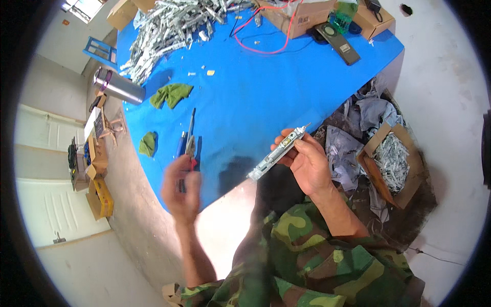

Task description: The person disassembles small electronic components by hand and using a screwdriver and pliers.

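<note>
My right hand (312,166) grips a long, narrow silvery metal piece (277,153) with small fittings along it and a thin tip at its upper end. The piece is held tilted, just off the table's near edge. My left hand (181,192), smeared by motion, is at the table's near-left edge, over the lower ends of some hand tools. Among these I make out pliers (191,147) with a red handle, a blue handle (181,144) and a thin dark rod (193,120). Whether my left fingers hold any tool is hidden by blur.
On the blue-covered table (240,97) are a pile of metal pieces (174,30), a steel flask (120,87), green cloths (171,95), a red cable (266,52) and a dark flat device (338,45). At right stands a carton (381,174) of similar pieces beside grey bags (341,153).
</note>
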### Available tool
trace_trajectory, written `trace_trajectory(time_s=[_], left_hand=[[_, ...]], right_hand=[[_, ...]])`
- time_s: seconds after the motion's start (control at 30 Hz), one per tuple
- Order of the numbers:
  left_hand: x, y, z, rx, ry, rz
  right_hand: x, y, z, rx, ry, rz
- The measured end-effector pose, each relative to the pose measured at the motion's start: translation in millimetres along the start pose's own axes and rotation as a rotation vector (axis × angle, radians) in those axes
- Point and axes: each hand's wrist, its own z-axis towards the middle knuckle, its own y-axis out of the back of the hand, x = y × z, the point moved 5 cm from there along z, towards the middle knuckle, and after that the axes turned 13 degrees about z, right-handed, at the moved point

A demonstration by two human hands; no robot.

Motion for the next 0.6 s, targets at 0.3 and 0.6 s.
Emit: trace_trajectory(time_s=[0.3, 0.6], left_hand=[[-76.4, -80.7, -87.7, 0.313, -0.014, -0.007], [-75.5, -67.8, -96.1, 0.288, -0.089, 0.096]], right_hand=[[-21.5, 8.5, -33.1, 0.069, -0.164, -0.012], [-9.2, 20.2, -37.7, 0.107, -0.078, -0.387]])
